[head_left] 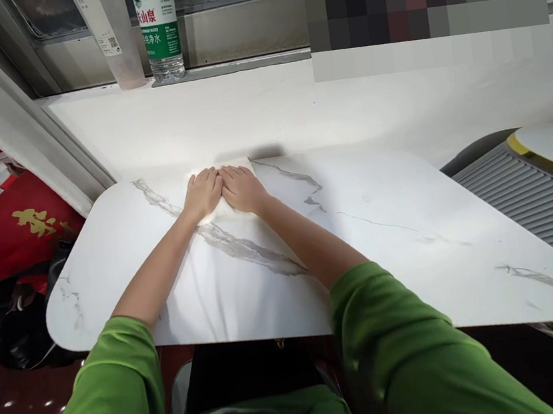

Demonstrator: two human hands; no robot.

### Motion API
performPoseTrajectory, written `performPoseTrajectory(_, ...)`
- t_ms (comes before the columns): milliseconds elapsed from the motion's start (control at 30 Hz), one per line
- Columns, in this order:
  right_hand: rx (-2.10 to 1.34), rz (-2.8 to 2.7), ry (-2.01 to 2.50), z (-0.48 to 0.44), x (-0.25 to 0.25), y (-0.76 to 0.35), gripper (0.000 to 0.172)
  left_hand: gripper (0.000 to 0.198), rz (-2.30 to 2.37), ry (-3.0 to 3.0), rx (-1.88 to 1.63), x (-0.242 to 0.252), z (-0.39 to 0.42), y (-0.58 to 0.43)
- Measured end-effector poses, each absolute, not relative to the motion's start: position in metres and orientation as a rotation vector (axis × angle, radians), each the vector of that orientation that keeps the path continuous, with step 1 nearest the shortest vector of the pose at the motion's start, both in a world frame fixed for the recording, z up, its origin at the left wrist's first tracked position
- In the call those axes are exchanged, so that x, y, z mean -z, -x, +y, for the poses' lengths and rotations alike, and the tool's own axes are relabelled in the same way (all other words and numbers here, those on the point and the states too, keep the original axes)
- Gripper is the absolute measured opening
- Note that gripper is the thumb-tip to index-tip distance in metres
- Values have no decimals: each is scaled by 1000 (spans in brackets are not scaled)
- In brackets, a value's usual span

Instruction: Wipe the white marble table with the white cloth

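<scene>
A white, roughly square sheet (228, 211), either cloth or paper, lies on the white marble-patterned table (387, 247) near its far edge. My left hand (203, 194) is palm down on its left half, fingers flat and pointing away from me. Beside it my right hand (242, 187) rests palm down in the same way, and the two hands touch at the thumbs. Nothing shows gripped in either hand. Both palms hide much of the sheet.
A frosted plastic cup (128, 64) and a water bottle with a green label (163, 43) stand on the window ledge beyond the table. A red bag (31, 223) and dark bags are at left. A grey ribbed surface (517, 197) adjoins the right side.
</scene>
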State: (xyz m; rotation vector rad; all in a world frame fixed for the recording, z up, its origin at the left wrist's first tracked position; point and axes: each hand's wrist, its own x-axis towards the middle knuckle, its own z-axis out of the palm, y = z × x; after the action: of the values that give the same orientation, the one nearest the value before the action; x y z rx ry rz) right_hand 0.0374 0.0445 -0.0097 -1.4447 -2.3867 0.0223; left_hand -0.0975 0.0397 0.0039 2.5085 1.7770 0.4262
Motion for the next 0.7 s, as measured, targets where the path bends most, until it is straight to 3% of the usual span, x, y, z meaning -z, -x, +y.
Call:
performPoseTrajectory(200, 25, -2447, 1440, -28, 7, -68, 56, 45, 1750, -2473, -467, -5, -33, 73)
performPoseTrajectory(467, 174, -2390, 1509, -168, 15, -118, 59, 53, 1269, -2659, -364, -3, -138, 45)
performPoseTrajectory(700, 102, -2405, 1526, -129, 16, -147, 58, 55, 1385, -2581, -261, -8, -114, 13)
